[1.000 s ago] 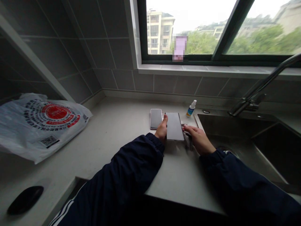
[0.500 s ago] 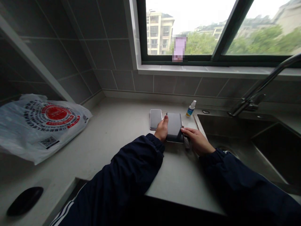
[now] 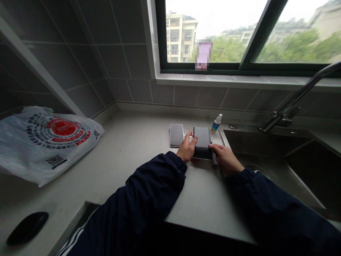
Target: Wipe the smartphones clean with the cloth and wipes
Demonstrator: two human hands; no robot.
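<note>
The left hand (image 3: 187, 149) and right hand (image 3: 225, 160) are apart, one at each long side of a flat black slab (image 3: 202, 140), with the fingers of both curled against its edges, so it sits clamped between them. The slab lies flat on the counter (image 3: 133, 160), its glossy near end showing between the hands. Just left of the left hand, a smartphone (image 3: 177, 135) lies flat with its dark glass up and its silver rim showing, close beside the slab but not touching it. Beyond the right hand stands a small white-capped spray bottle (image 3: 216, 123) with a blue label.

The pale stone counter runs to a grey tile wall (image 3: 133, 89) behind. Right of the right hand, a steel sink (image 3: 266, 153) is set into it under an arched metal faucet (image 3: 282, 117). Far left, a crumpled white plastic bag (image 3: 48, 142), printed with a red circular logo, lies well apart from the hands. Dark navy sleeves (image 3: 149, 188) cover both forearms. A dark-framed window (image 3: 239, 67) above the wall looks onto apartment blocks and trees.
</note>
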